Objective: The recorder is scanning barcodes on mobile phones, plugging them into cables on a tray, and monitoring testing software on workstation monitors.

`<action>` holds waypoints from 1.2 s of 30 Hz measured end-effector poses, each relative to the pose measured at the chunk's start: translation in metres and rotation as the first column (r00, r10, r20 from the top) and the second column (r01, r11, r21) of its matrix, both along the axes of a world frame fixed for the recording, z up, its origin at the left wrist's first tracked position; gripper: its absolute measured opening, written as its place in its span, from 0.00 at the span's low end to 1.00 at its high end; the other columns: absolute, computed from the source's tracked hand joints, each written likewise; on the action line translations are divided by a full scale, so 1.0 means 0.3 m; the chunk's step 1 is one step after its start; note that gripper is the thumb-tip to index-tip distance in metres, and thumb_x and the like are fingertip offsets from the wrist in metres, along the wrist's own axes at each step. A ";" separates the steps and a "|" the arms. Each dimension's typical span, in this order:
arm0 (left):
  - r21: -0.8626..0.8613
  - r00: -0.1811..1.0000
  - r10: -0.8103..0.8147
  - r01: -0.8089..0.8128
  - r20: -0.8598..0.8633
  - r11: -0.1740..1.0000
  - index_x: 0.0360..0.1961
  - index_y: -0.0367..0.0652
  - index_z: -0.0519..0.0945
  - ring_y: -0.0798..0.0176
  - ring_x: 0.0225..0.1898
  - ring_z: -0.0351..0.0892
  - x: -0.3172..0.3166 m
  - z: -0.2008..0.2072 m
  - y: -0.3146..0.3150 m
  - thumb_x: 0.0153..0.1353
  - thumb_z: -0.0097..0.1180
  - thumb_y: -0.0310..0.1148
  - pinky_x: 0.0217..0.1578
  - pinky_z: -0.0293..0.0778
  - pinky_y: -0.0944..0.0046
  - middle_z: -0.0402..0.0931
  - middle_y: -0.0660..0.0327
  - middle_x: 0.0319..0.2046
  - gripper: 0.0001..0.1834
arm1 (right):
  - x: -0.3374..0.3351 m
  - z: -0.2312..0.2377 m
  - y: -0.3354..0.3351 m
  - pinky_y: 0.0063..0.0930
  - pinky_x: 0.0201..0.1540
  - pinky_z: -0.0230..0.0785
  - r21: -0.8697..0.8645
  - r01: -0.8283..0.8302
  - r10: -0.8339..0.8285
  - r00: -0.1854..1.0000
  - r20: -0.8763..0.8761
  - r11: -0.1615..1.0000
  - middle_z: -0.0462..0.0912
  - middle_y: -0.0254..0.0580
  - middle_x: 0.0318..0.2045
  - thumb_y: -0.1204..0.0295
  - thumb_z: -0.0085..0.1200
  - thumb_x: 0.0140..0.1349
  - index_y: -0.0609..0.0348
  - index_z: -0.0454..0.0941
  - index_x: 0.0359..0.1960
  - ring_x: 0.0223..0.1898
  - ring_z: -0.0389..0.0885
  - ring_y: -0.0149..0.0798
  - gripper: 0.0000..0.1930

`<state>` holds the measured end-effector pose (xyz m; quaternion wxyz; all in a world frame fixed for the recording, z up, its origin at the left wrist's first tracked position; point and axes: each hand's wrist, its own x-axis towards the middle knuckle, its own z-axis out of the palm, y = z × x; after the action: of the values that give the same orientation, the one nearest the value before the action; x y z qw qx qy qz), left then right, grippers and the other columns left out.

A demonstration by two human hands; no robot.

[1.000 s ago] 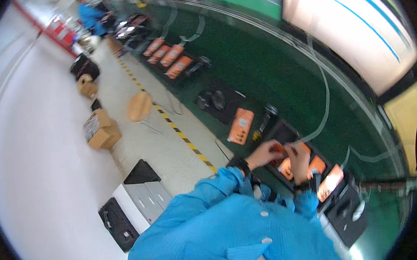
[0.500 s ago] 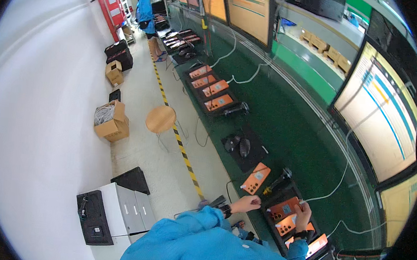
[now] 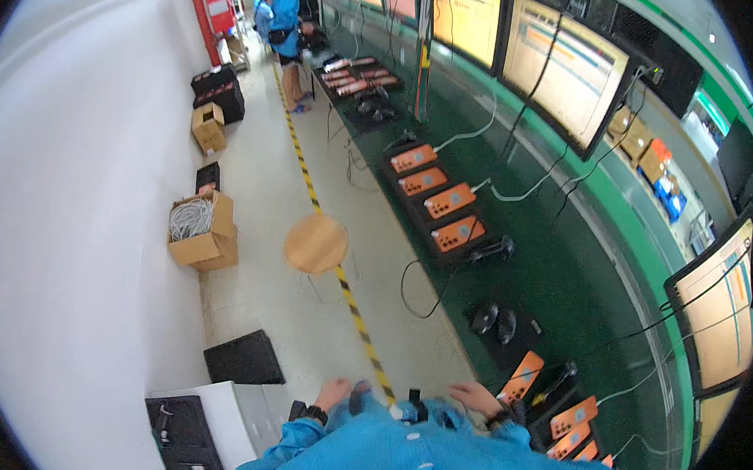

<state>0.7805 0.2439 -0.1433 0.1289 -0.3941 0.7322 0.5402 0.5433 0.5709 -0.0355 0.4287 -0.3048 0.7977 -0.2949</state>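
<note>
My right hand (image 3: 475,398) hangs near the bench's front edge, fingers loosely stretched and nothing in them. Left of my body, over the floor, my left hand (image 3: 332,394) is empty too, its fingers slightly blurred and loosely apart. Nearest the right hand on the bench lies a single orange phone (image 3: 521,378), back side up. Beside it, a black tray (image 3: 548,406) holds several orange phones (image 3: 574,416), partly hidden by my right sleeve. White cables run to some phones.
A round wooden stool (image 3: 316,243) stands by the striped floor line. Along the bench are computer mice (image 3: 505,326), another phone tray (image 3: 420,205) and monitors (image 3: 565,67). A carton of cables (image 3: 216,246) and a white cabinet (image 3: 237,417) line the wall. A co-worker (image 3: 285,19) stands farther off.
My right hand has left the phone tray and moved left off the bench. My left hand has moved left, away from the bench edge. The view has swung left.
</note>
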 end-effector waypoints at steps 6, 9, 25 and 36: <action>0.130 0.947 0.269 -0.249 -0.178 0.960 0.40 0.33 0.79 0.60 0.34 0.80 -0.088 -0.011 -0.240 0.60 0.52 0.38 0.37 0.74 0.61 0.81 0.53 0.32 0.17 | 0.000 0.157 -0.811 0.34 0.53 0.68 -0.216 -0.405 0.428 0.901 0.069 0.889 0.79 0.47 0.50 0.54 0.50 0.64 0.60 0.71 0.56 0.50 0.77 0.41 0.26; 0.247 0.924 0.331 -0.281 -0.191 0.927 0.42 0.33 0.77 0.62 0.34 0.79 -0.224 0.005 -0.274 0.62 0.50 0.37 0.37 0.74 0.65 0.81 0.55 0.34 0.16 | -0.235 0.149 -1.062 0.33 0.47 0.71 -0.257 -0.110 0.131 0.989 0.068 0.960 0.81 0.47 0.42 0.56 0.51 0.64 0.63 0.74 0.52 0.43 0.79 0.38 0.23; 0.229 0.846 0.531 -0.526 0.043 0.819 0.46 0.34 0.75 0.61 0.41 0.78 -0.788 0.181 -0.889 0.65 0.47 0.38 0.42 0.72 0.65 0.80 0.54 0.40 0.18 | -1.968 -0.229 -1.694 0.45 0.48 0.69 -0.300 0.779 -0.789 0.367 -0.493 0.550 0.80 0.57 0.43 0.47 0.55 0.56 0.60 0.81 0.43 0.42 0.79 0.53 0.27; 0.258 0.991 0.125 -0.109 -0.047 0.960 0.41 0.36 0.77 0.64 0.37 0.79 -1.470 0.210 -1.179 0.66 0.48 0.37 0.38 0.72 0.66 0.80 0.57 0.37 0.15 | -1.866 -0.043 -1.756 0.37 0.32 0.68 -0.514 0.754 -0.890 0.454 -0.042 0.409 0.79 0.55 0.25 0.63 0.54 0.61 0.67 0.73 0.30 0.29 0.79 0.44 0.15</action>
<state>0.3395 -0.1097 -0.0803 0.1232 -0.3999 0.6359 0.6484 -0.0164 0.0440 -0.0484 0.0154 0.0069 0.8127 -0.5824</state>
